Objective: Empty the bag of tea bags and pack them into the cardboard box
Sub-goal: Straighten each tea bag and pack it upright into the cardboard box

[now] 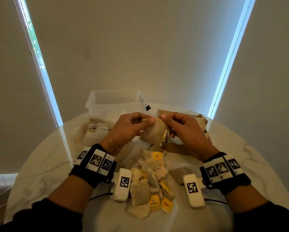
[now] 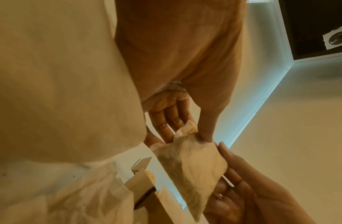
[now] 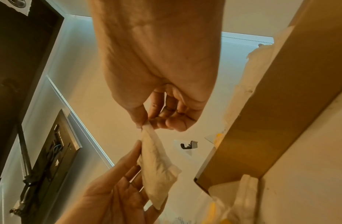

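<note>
Working left to right at frame centre: left hand point(image 1: 126, 127) pinches one upper corner of a tea bag point(image 1: 154, 132), right hand point(image 1: 184, 127) pinches the other. Loose tea bags point(image 1: 150, 180) lie heaped on the table point(image 1: 241, 148) below; the cardboard box point(image 1: 202, 122) sits behind the right hand.

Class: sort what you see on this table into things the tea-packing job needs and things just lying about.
Needed: held tea bag, left hand, right hand, loose tea bags, emptied bag, cardboard box.
Lying about: clear plastic tub.
</note>
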A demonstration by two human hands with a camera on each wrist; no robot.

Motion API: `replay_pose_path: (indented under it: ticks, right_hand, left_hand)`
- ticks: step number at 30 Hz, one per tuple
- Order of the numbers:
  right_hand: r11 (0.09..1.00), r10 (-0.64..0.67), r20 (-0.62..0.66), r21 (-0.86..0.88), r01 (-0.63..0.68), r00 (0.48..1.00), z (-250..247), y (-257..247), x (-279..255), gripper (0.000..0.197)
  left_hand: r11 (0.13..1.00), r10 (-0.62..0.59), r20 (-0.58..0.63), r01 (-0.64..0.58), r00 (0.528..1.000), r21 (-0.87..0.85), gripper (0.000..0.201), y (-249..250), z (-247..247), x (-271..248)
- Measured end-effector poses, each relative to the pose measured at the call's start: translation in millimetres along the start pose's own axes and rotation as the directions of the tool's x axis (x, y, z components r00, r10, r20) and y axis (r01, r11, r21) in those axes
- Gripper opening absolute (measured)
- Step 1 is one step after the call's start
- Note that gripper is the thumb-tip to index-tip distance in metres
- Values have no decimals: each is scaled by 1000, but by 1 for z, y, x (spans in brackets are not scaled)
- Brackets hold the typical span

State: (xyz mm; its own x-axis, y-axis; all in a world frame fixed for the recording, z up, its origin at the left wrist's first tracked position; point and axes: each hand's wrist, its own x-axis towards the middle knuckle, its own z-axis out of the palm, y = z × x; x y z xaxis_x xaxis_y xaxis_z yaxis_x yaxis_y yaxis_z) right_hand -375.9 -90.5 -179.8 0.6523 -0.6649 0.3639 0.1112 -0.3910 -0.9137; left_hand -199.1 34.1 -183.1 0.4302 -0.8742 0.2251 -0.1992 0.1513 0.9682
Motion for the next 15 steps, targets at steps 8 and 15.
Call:
replay_pose_path:
  ticks: [8, 15]
  right_hand:
    - [999, -21, -86, -36, 18, 996, -4, 3, -3, 37]
    - [996, 65, -7, 56, -64, 998, 0, 4, -4, 50]
  left_hand:
    - [998, 16, -54, -19, 998, -54, 23, 0, 0, 1]
    - [994, -2, -52, -4, 999, -106, 26, -3, 1, 2]
